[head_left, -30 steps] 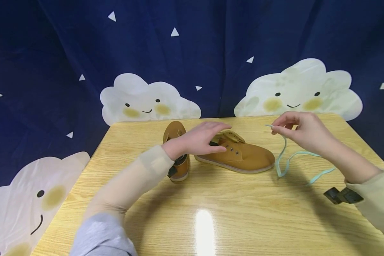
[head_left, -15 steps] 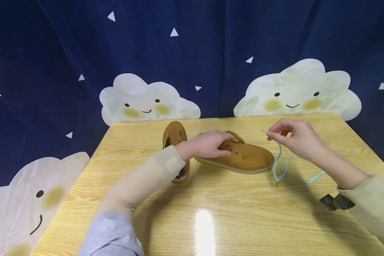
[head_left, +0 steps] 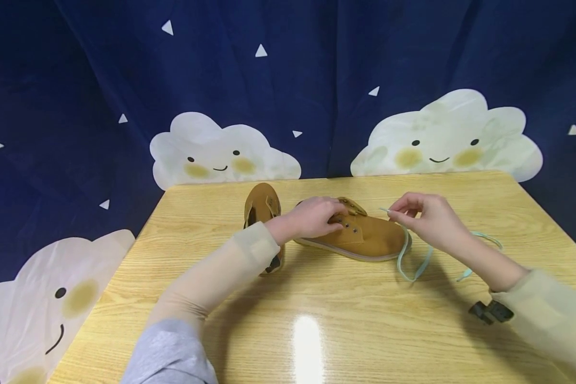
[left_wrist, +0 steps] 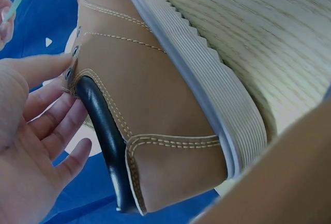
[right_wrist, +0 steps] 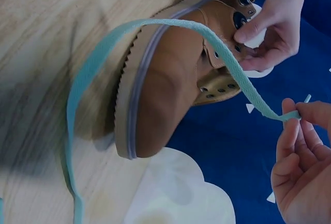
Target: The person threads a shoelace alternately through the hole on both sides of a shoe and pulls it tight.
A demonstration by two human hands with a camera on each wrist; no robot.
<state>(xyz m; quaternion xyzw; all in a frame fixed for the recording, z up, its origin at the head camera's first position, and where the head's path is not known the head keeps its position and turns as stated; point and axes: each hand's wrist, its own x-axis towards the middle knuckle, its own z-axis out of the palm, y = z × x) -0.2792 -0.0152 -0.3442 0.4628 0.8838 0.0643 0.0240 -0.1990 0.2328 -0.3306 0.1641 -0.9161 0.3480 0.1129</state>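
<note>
A brown leather shoe point(head_left: 381, 237) with a pale sole lies on its length, toe to the right, in the middle of the head view. My left hand point(head_left: 317, 217) pinches its near eyelet flap point(left_wrist: 76, 53), thumb outside by the metal eyelets and fingers behind. The far eyelet flap point(right_wrist: 222, 90) stands folded outward. Between thumb and fingertips my right hand point(head_left: 424, 216) holds a mint-green shoelace point(right_wrist: 106, 45) close to its tip, which sticks out toward the shoe. From there the lace hangs in a loop in front of the toe and trails onto the table.
Left of that shoe a second brown shoe point(head_left: 261, 200) points away, partly covered by my left wrist. Both stand on a light wooden table point(head_left: 365, 320). A navy curtain point(head_left: 317, 80) with white clouds hangs behind the table's far edge.
My left hand has come down and right onto the shoe and taken hold of its eyelet flap. My right hand has moved left and lower, bringing the shoelace tip nearer the shoe.
</note>
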